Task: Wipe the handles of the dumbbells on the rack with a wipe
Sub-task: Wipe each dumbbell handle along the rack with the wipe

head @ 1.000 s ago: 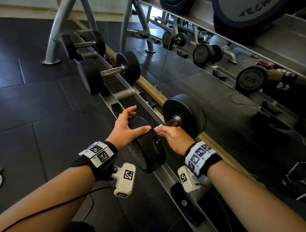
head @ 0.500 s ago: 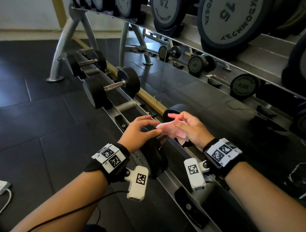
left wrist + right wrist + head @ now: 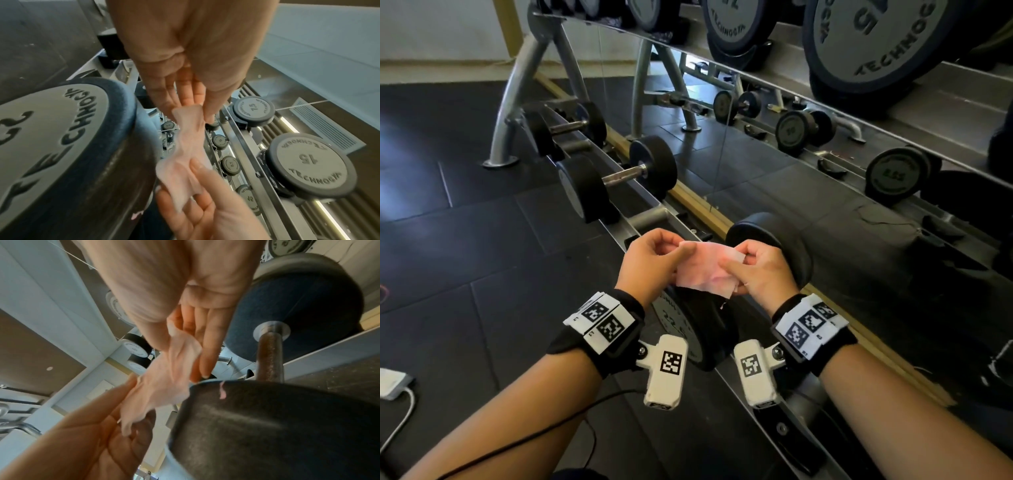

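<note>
Dark rubber gym floor [image 3: 465, 260] under grey steel dumbbell rack [image 3: 619, 219]. Nearest black round-headed dumbbell [image 3: 709, 329] below both hands. Left hand [image 3: 650, 263] and right hand [image 3: 763, 270] each pinching thin pink wipe [image 3: 705, 270], stretched between. Rusty knurled handle [image 3: 269, 356] visible only from right wrist.

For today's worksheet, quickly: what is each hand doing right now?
Left hand: closed, fingers pinching one end of the wipe.
Right hand: closed, fingers pinching the other end of the same wipe.
</note>
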The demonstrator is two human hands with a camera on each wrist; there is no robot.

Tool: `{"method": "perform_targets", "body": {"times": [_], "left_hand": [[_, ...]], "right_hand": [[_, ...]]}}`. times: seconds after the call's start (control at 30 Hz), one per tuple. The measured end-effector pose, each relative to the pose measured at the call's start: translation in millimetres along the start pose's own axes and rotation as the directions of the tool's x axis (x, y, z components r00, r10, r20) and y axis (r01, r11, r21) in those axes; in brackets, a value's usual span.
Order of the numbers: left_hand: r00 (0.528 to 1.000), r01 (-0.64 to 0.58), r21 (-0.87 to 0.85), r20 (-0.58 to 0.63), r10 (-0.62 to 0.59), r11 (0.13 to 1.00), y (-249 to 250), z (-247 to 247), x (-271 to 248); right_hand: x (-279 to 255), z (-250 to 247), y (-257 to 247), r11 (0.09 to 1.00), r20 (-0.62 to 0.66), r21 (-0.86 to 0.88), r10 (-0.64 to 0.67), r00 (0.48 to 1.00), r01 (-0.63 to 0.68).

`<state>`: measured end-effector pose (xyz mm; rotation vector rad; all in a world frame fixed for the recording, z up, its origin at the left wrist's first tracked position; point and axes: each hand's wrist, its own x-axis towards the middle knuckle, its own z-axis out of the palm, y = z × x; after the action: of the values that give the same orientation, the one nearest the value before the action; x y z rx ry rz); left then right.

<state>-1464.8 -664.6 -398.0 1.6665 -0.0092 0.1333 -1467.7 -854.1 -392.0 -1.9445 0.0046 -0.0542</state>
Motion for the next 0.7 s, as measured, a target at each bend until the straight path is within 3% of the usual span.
{"method": "perform_targets", "body": {"times": [0.13, 0.23, 0.37, 0.43, 0.5, 0.6, 0.7], "left_hand": [[0.987, -0.127, 0.096, -0.084, 0.135, 0.987, 9, 9, -2], [0.965, -0.23, 0.165, -0.088, 0.247, 0.959, 21, 22, -5], [0.979, -0.202, 0.117, -0.018, 0.205, 0.972, 28, 34, -6], [0.99, -0.142, -0.029, -0.006, 0.142, 0.989, 27, 36, -8], [0.994, -0.104, -0.111, 0.004, 0.105, 0.988, 25, 35, -11], [0.986, -0.133, -0.063, 0.088, 0.139, 0.989, 25, 33, -16], [0.965, -0.202, 0.081, 0.186, 0.185, 0.976, 24, 33, -19]], "right_hand": [[3, 9, -2, 0.996, -0.114, 0.028, -0.086, 0.99, 0.09], [2, 11, -6, 0.981, -0.113, 0.156, -0.095, 0.989, 0.112], [3, 9, -6, 0.976, -0.113, 0.202, -0.058, 0.992, 0.08], [2, 5, -5, 0.938, -0.041, 0.346, 0.019, 0.999, -0.004], [0, 1, -5, 0.835, 0.064, 0.54, 0.084, 0.994, -0.105], [-3, -5, -9, 0.697, 0.148, 0.688, 0.14, 0.979, -0.204], [-4, -8, -10, 0.729, 0.139, 0.671, 0.053, 0.989, -0.134]]}}
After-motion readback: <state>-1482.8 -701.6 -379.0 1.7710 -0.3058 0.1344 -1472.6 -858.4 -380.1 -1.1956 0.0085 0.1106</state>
